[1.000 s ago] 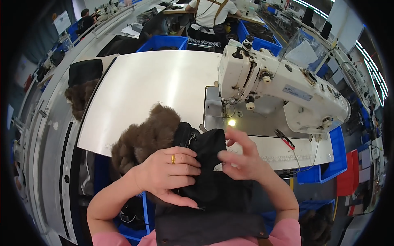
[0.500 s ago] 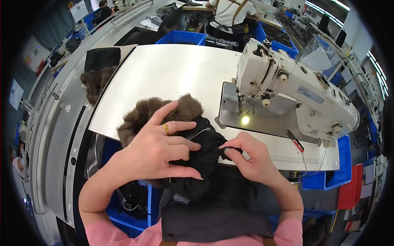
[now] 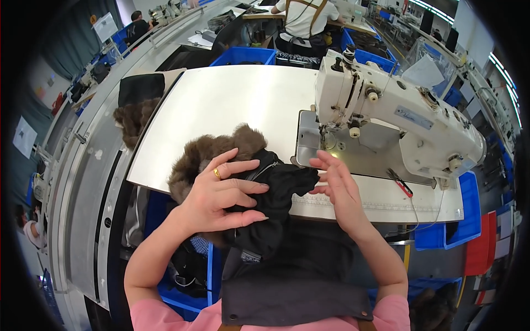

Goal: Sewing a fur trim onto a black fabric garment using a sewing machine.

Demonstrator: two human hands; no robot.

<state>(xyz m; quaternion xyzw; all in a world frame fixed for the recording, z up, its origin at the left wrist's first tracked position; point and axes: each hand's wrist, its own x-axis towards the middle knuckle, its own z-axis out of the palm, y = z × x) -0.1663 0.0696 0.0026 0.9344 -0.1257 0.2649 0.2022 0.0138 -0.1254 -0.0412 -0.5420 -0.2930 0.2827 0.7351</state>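
A soft black cloth piece with a metal zip (image 3: 298, 179), edged at its left by bulky brown fur (image 3: 223, 144), lies bunched over the near edge of the white surface (image 3: 237, 94), left of that edge's middle, its lower part hanging off. The left hand (image 3: 223, 196) rests across the cloth with fingers spread and thumb apart. The right hand (image 3: 343, 193) stands beside the cloth's right end, fingers wide and apparently pinching nothing; whether a fingertip touches the cloth cannot be told.

Principal hazards, as judged: the overhanging weight could draw the piece off the near edge if the left hand lifts, since its spread fingers appear to press rather than clasp. Loose folds could hide a doubled layer, and the fur could creep beneath the cloth. Beyond the right hand stands a white sewing machine (image 3: 397, 105); fingers straying under its needle could be hurt. Red-and-black thread snips (image 3: 399, 183), lying open-bladed toward the surface's near right corner, could snag cloth swept that way.
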